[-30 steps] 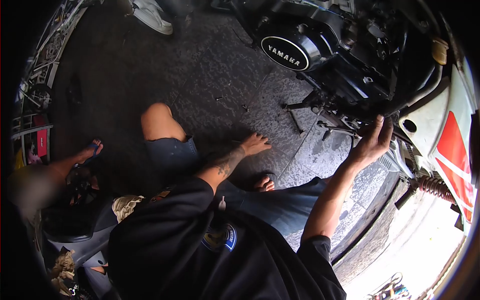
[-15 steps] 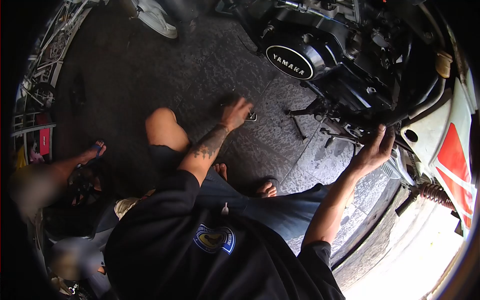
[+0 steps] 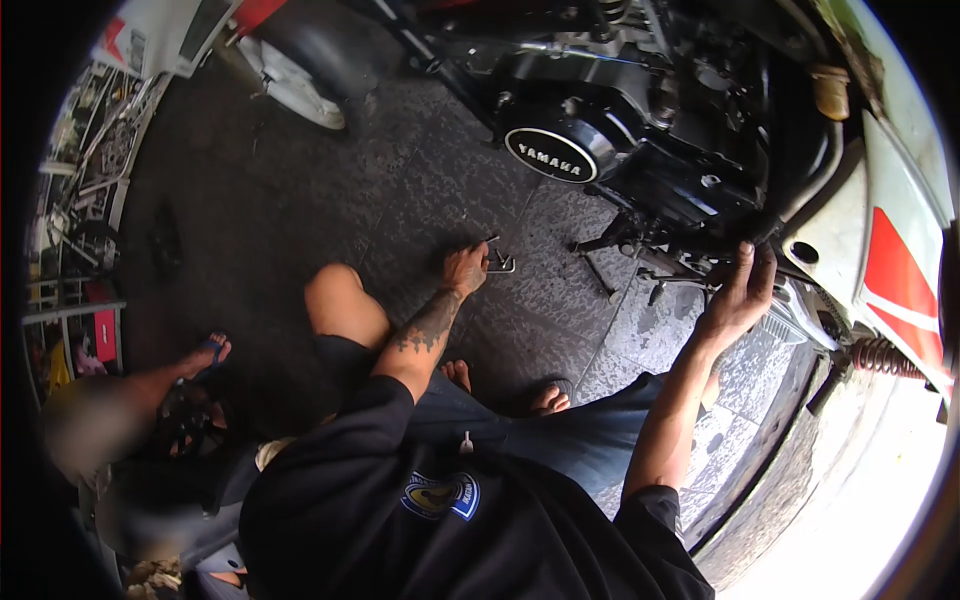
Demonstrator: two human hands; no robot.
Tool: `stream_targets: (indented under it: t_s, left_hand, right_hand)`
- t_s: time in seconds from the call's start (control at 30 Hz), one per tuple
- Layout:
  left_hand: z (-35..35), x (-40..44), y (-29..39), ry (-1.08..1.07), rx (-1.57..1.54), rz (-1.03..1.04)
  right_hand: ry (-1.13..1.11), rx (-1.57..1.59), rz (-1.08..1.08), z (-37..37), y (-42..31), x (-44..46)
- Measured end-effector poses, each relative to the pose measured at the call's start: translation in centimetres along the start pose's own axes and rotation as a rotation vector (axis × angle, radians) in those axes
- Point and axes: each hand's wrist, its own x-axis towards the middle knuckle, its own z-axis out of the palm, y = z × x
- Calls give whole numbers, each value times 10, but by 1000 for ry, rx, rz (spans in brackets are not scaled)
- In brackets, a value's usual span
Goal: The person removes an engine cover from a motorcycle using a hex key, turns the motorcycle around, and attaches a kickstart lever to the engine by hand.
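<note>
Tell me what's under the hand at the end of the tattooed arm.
Floor tiles show around the left hand, with a bent metal piece visible beside it. Whatever lies directly beneath that palm is covered, so I can't tell.

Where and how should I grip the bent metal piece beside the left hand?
Probably pinch the bent metal piece along its straight length, from above, on the side nearest the left hand: it lies on the floor, its short bend at the opposite end.
</note>
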Motion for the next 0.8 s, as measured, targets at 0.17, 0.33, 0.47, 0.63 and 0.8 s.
stream_targets:
  t_s: [0.17, 0.33, 0.47, 0.63, 0.8]
  left_hand:
    - [0, 17, 14, 126, -79, -68]
    - [22, 10, 5, 86, -57, 118]
    - [20, 10, 18, 115, -48, 123]
    - [-12, 27, 13, 226, -175, -1]
    - [-152, 16, 58, 14, -205, -68]
  right_hand:
    - [18, -42, 74, -5, 3, 2]
    - [10, -37, 4, -6, 5, 4]
    - [-9, -110, -6, -7, 5, 3]
    - [61, -38, 59, -3, -6, 1]
    - [105, -76, 30, 1, -4, -3]
